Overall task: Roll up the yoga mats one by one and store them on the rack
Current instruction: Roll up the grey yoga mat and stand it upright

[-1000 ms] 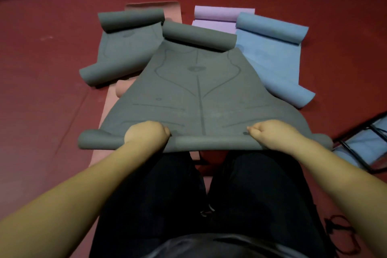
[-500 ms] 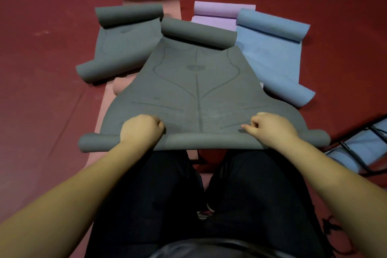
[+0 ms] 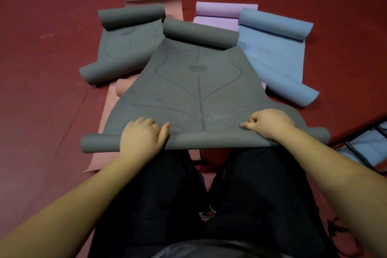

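Observation:
A dark grey yoga mat (image 3: 196, 90) with printed lines lies in front of my knees, its far end curled and its near end rolled into a thin tube. My left hand (image 3: 142, 138) grips the tube on the left, fingers curled over it. My right hand (image 3: 270, 123) grips the tube on the right, thumb and fingers pinching the mat. A second grey mat (image 3: 127, 48), a blue mat (image 3: 274, 54), a lilac mat (image 3: 217, 14) and a pink mat (image 3: 104, 123) lie partly unrolled around and under it.
Red floor (image 3: 48, 94) surrounds the mats. At the right edge a black metal rack frame (image 3: 360, 153) holds something light blue. A black cord (image 3: 343, 241) lies on the floor at lower right. My dark trousers fill the foreground.
Both hands have moved forward over the near roll, turning it away from me; the rolled tube has shifted slightly further along the mat.

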Demonstrator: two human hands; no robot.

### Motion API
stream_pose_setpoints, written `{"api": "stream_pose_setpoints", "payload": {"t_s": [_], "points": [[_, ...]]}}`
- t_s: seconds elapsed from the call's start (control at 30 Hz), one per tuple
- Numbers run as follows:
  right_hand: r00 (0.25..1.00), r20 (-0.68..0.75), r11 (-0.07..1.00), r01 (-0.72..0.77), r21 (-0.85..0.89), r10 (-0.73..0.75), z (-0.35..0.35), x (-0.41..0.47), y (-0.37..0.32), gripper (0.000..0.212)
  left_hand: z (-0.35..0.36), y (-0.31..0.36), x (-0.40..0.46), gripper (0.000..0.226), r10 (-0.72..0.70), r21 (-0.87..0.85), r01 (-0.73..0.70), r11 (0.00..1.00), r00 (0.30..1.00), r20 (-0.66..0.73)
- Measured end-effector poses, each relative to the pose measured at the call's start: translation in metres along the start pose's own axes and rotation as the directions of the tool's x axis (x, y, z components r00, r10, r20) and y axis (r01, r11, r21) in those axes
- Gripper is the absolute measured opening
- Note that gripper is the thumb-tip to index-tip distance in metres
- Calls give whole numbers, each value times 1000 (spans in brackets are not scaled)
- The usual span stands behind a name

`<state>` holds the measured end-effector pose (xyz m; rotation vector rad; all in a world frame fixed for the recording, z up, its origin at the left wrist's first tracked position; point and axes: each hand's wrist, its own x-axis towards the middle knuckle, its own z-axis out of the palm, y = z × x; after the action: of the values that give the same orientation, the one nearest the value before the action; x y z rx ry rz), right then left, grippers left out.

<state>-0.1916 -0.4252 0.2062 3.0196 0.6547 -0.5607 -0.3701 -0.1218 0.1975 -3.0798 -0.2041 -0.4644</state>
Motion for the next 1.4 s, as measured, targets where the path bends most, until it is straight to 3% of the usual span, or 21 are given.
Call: {"api": "stream_pose_setpoints", "payload": {"t_s": [0.17, 0.37, 0.53, 0.7, 0.8, 0.9, 1.0, 1.1, 1.23, 1.33, 1.4], "points": [[1000, 17, 1000, 7, 14, -7, -2, 4, -1, 51, 10, 2, -21, 47, -28, 107, 24, 994, 999, 38], [943, -321, 993, 110, 45, -90, -1, -13, -3, 65, 4, -6, 8, 57, -92, -47, 101, 994, 984, 155], [789, -547, 959, 260, -114, -279, 12, -41, 3, 56, 4, -10, 37, 50, -188, -64, 227, 972, 910, 371], [797, -574, 980, 113, -162, -187, 35, -48, 6, 50, 6, -15, 60, 38, -112, -85, 202, 976, 793, 599], [828, -547, 988, 57, -142, -126, 32, -40, 3, 51, 9, -15, 66, 39, -122, -120, 248, 961, 773, 622], [900, -433, 997, 13, -80, -47, 16, -27, 4, 44, 11, -14, 61, 44, -173, -143, 290, 946, 827, 535], [956, -293, 999, -22, -24, 14, 4, -16, 5, 40, 10, -12, 46, 51, -194, -88, 234, 968, 924, 331], [994, -105, 1000, -27, 5, 27, -8, -2, 2, 48, 13, -9, 25, 58, -132, 9, 133, 991, 975, 177], [992, 124, 996, -2, 92, -9, -20, 14, 3, 50, 16, -12, 20, 56, -92, 13, 91, 996, 982, 166], [996, 88, 993, 22, 118, -32, -19, 16, 5, 46, 13, -10, 38, 60, -127, -51, 139, 989, 972, 199], [995, -81, 995, 57, 79, -50, -11, 12, 3, 45, 18, -12, 49, 54, -179, -69, 199, 978, 958, 224]]}}
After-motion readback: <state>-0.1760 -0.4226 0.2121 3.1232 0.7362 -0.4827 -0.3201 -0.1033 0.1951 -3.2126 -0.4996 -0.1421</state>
